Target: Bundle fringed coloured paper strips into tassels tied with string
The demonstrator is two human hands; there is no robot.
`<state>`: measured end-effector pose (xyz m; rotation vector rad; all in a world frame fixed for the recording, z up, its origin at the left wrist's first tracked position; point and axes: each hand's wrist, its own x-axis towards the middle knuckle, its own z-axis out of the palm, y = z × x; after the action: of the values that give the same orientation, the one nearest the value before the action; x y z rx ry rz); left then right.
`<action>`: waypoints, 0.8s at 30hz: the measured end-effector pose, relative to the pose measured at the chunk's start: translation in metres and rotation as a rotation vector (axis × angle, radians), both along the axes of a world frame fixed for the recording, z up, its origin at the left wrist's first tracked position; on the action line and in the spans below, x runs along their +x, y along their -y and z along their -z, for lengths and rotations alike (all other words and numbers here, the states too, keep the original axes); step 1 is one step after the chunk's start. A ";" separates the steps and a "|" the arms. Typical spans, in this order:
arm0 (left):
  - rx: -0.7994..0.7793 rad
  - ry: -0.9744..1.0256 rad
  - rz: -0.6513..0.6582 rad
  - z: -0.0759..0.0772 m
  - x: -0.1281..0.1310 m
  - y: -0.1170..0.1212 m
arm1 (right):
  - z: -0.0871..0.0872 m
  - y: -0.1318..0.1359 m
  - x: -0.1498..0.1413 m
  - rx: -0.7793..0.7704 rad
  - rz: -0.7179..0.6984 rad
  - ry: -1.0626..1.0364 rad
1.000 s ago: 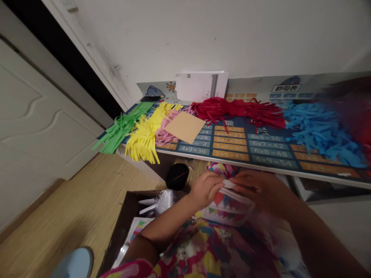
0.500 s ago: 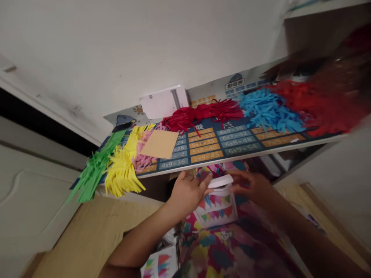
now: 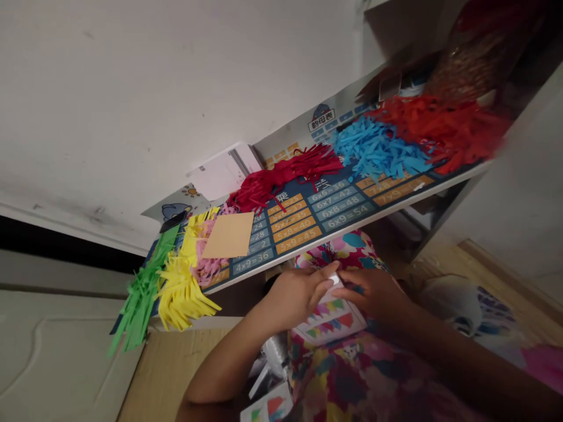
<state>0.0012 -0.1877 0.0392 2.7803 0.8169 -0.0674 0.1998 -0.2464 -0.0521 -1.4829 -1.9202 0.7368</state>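
Both of my hands meet over my lap, below the table's edge. My left hand and my right hand close their fingers on a small white packet printed with coloured triangle flags. It rests on my flowery clothes. The fingertips touch at the packet's top edge.
The table bears a blue multiplication mat with heaps of paper strips: green, yellow, pink, dark red, blue, bright red. A tan square lies on them. An open cardboard box stands lower left.
The view has tilted and swung right. My hands have come closer together on the packet, which now lies lower on my lap.
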 end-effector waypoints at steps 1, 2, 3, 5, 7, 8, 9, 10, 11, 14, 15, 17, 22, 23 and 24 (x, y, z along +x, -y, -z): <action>-0.027 0.031 0.000 -0.001 0.000 0.001 | -0.001 0.001 -0.001 0.007 0.002 0.011; -0.041 0.061 0.000 -0.002 0.000 0.002 | -0.003 0.001 -0.002 0.012 0.003 0.019; -0.043 0.085 0.000 -0.003 0.000 0.003 | -0.004 0.001 -0.002 0.014 0.004 0.025; -0.033 0.117 0.007 -0.004 -0.001 0.004 | -0.004 0.002 -0.003 0.012 -0.001 0.028; -0.028 0.137 0.023 -0.004 -0.002 0.004 | -0.004 0.002 -0.004 0.014 -0.002 0.021; -0.029 0.148 0.032 -0.004 -0.003 0.004 | -0.003 0.002 -0.004 0.014 0.000 0.016; -0.029 0.160 0.041 -0.003 -0.004 0.003 | -0.002 0.002 -0.004 0.014 0.004 0.014; -0.025 0.172 0.050 -0.002 -0.005 0.003 | -0.001 0.002 -0.004 0.013 0.006 0.013; -0.015 0.185 0.059 -0.002 -0.006 0.003 | -0.001 0.002 -0.005 0.011 0.008 0.013; 0.048 0.205 0.098 -0.001 -0.007 0.005 | -0.002 0.003 -0.005 0.003 -0.004 0.003; 0.075 0.209 0.113 -0.001 -0.008 0.006 | -0.003 0.003 -0.006 0.003 -0.010 0.001; 0.133 0.216 0.128 -0.002 -0.008 0.008 | -0.006 0.004 -0.006 0.004 -0.020 0.012; 0.270 0.239 0.128 0.000 -0.009 0.015 | -0.008 0.007 -0.007 0.041 -0.010 0.018; 0.290 0.239 0.141 0.000 -0.010 0.016 | -0.008 0.008 -0.008 0.043 -0.010 0.007; 0.306 0.239 0.155 -0.001 -0.010 0.017 | -0.008 0.009 -0.008 0.040 -0.013 -0.001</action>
<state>-0.0085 -0.2051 0.0398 3.0495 0.5936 0.3876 0.1919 -0.2554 -0.0439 -1.4469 -1.9349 0.7012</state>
